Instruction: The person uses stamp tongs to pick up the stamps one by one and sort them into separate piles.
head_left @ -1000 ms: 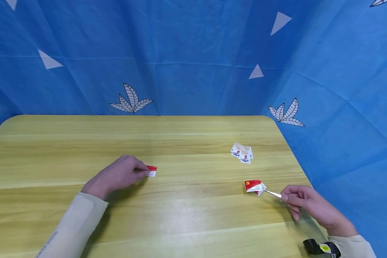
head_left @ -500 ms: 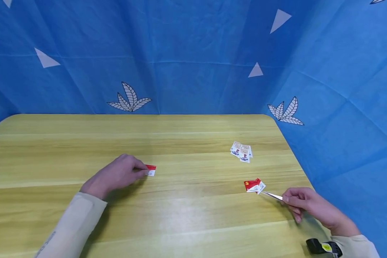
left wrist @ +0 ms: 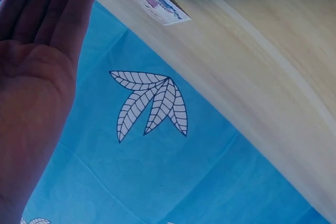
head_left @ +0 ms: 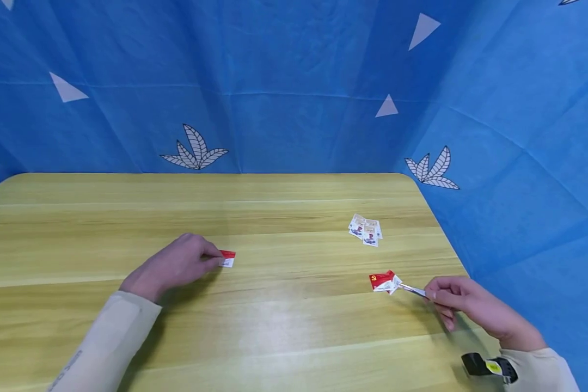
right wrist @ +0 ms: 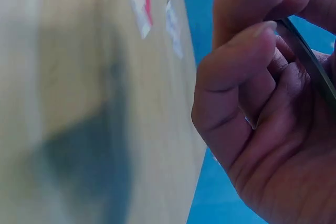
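In the head view, the thumb and fingers of my left hand point(head_left: 178, 267) meet at the left edge of a small red-and-white stamp point(head_left: 229, 259), pinching it low over the table. The fingertips cover part of this stamp. To the right, my right hand point(head_left: 470, 307) grips slim metal tweezers point(head_left: 412, 290) between thumb and fingers. Their tips touch the white corner of a little overlapping group of red-and-white stamps point(head_left: 381, 281) with a yellow emblem. In the right wrist view the tweezers point(right wrist: 304, 56) lie dark across the palm.
A loose cluster of whitish stamps point(head_left: 365, 230) lies behind the red ones. The wooden table point(head_left: 284, 337) ends at its right edge against a blue cloth point(head_left: 294, 81) with leaf and triangle prints. A black strapped device point(head_left: 490, 366) sits at my right wrist.
The tweezers first lift the white corner of the top red stamp, then back off slightly, and now touch that corner again. The left hand stays at its stamp.
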Action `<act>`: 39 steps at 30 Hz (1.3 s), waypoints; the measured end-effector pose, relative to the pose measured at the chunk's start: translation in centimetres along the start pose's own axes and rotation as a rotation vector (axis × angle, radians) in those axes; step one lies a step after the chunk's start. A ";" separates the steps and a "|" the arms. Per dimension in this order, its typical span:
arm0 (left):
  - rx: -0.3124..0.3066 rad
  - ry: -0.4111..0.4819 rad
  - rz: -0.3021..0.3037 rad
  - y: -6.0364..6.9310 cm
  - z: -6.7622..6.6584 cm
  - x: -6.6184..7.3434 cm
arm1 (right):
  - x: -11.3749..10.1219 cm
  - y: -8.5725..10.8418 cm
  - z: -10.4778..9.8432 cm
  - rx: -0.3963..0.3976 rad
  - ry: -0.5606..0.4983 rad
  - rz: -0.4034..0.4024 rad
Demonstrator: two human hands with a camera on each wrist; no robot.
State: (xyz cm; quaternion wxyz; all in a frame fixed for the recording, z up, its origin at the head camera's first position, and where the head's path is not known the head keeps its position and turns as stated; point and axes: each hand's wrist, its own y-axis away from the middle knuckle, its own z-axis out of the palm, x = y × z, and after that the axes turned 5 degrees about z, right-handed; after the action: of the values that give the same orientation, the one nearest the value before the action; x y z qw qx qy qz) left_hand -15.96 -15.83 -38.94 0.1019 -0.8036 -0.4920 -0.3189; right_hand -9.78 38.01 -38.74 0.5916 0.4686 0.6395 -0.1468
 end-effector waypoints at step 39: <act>0.037 -0.035 -0.032 -0.2 0.4 0.6 | -7.4 -11.9 4.8 -0.008 0.089 0.008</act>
State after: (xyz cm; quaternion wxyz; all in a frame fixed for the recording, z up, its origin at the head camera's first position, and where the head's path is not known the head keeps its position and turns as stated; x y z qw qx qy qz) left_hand -15.76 -15.14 -38.88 0.1031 -0.7991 -0.5124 -0.2971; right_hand -17.04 25.11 -37.73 0.5649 0.4750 0.6639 -0.1210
